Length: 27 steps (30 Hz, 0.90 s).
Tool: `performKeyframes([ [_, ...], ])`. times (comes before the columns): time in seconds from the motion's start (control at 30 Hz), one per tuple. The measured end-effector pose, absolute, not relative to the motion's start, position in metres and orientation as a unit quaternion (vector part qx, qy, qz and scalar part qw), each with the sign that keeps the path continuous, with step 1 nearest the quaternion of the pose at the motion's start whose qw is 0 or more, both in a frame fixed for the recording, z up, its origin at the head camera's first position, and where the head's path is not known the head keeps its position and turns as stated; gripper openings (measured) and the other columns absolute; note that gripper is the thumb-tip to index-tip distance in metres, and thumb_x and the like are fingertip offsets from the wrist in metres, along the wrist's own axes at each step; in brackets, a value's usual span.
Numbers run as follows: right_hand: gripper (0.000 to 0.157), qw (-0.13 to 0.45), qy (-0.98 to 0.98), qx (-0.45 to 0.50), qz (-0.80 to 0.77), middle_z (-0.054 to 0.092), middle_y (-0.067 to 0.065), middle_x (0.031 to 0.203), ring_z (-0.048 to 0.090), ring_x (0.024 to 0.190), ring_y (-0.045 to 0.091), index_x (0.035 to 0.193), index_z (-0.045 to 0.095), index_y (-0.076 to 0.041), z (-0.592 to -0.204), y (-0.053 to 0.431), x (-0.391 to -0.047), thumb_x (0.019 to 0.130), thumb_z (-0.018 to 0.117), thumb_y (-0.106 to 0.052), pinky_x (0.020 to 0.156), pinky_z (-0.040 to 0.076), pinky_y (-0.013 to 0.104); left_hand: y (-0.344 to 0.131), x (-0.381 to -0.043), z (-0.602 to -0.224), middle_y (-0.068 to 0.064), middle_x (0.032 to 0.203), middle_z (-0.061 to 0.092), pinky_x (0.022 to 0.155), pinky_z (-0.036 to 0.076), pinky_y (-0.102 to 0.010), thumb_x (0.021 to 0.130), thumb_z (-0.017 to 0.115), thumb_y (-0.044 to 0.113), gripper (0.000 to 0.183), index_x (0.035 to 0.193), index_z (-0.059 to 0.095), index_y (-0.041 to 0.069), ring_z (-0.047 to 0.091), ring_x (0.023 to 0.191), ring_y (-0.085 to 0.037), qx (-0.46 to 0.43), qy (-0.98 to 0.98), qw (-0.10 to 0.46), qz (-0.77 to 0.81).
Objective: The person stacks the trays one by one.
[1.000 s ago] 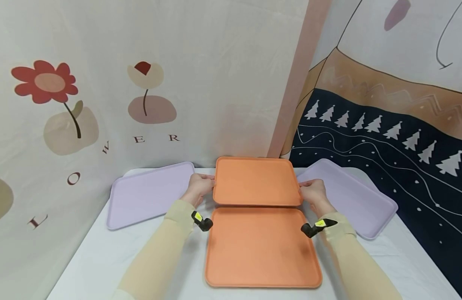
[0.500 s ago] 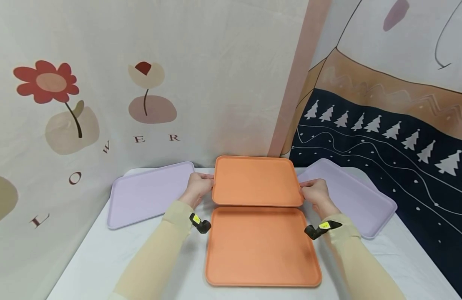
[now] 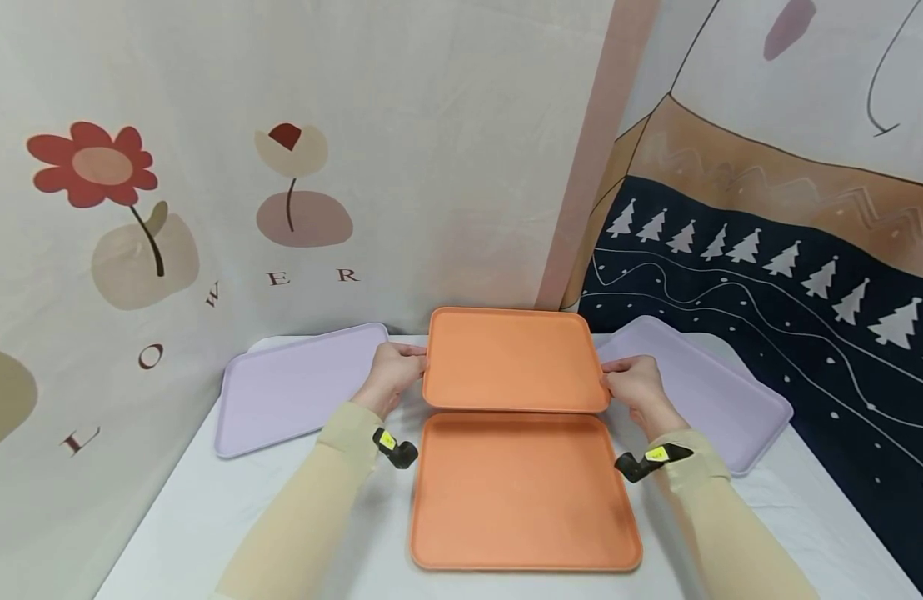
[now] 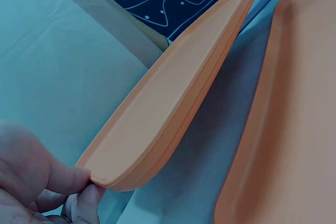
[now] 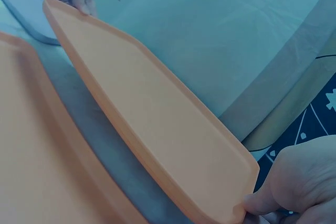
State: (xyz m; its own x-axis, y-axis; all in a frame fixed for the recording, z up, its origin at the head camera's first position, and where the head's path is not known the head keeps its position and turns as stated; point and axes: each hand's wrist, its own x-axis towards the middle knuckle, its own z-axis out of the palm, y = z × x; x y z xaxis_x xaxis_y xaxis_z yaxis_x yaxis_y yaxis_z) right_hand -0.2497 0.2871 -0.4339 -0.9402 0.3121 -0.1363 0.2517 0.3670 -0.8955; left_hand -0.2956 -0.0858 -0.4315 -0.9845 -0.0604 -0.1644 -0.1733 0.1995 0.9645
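My left hand [image 3: 389,377] pinches the left short edge of an orange tray [image 3: 516,360] between thumb and fingers. At the opposite short edge my right hand [image 3: 638,388] pinches the same tray. Both wrist views show this tray [image 4: 157,98] raised off the white cloth, its inner face bare. Nearer to me lies a second orange tray [image 3: 525,492], flat on the table, just in front of the held one. The right thumb [image 5: 254,203] presses on the rim, while the fingers beneath are partly hidden.
A lilac tray [image 3: 296,392] lies behind my left hand, turned at an angle. Another lilac tray [image 3: 705,400] is at the right, partly behind my right hand. Printed cloth walls [image 3: 446,167] stand close behind the white-covered table [image 3: 207,517].
The held orange tray has risen slightly and looks a little larger, its far edge higher against the wall. Both hands keep their hold on it. The other trays stay put.
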Motion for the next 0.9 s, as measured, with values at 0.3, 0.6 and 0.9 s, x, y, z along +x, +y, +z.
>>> performKeyframes([
  [0.3, 0.029, 0.029, -0.818, -0.164, 0.550, 0.063, 0.023, 0.110, 0.064, 0.078, 0.019, 0.117, 0.067, 0.016, -0.430, 0.287, -0.244, 0.089, 0.064, 0.008, 0.066, 0.058, 0.026, -0.086, -0.291, -0.429, -0.024, 0.123, 0.064, 0.100, 0.056, -0.043, 0.097, 0.062, -0.004, 0.029, 0.124, 0.068, -0.014, 0.068, 0.107, -0.030, -0.067, 0.773, 0.038, 0.630],
  [0.6, 0.028, 0.031, -0.816, -0.158, 0.555, 0.063, 0.027, 0.113, 0.065, 0.077, 0.017, 0.118, 0.067, 0.017, -0.425, 0.285, -0.238, 0.091, 0.063, 0.007, 0.065, 0.058, 0.024, -0.090, -0.285, -0.427, -0.025, 0.121, 0.066, 0.099, 0.057, -0.042, 0.098, 0.061, -0.003, 0.027, 0.121, 0.069, -0.015, 0.069, 0.105, -0.029, -0.050, 0.778, 0.030, 0.625],
  [0.9, 0.029, 0.032, -0.816, -0.152, 0.557, 0.063, 0.028, 0.117, 0.069, 0.079, 0.018, 0.120, 0.066, 0.017, -0.421, 0.285, -0.231, 0.093, 0.063, 0.006, 0.071, 0.062, 0.026, -0.092, -0.278, -0.425, -0.025, 0.120, 0.068, 0.098, 0.058, -0.041, 0.096, 0.061, -0.004, 0.027, 0.120, 0.070, -0.015, 0.069, 0.101, -0.027, -0.043, 0.782, 0.022, 0.621],
])
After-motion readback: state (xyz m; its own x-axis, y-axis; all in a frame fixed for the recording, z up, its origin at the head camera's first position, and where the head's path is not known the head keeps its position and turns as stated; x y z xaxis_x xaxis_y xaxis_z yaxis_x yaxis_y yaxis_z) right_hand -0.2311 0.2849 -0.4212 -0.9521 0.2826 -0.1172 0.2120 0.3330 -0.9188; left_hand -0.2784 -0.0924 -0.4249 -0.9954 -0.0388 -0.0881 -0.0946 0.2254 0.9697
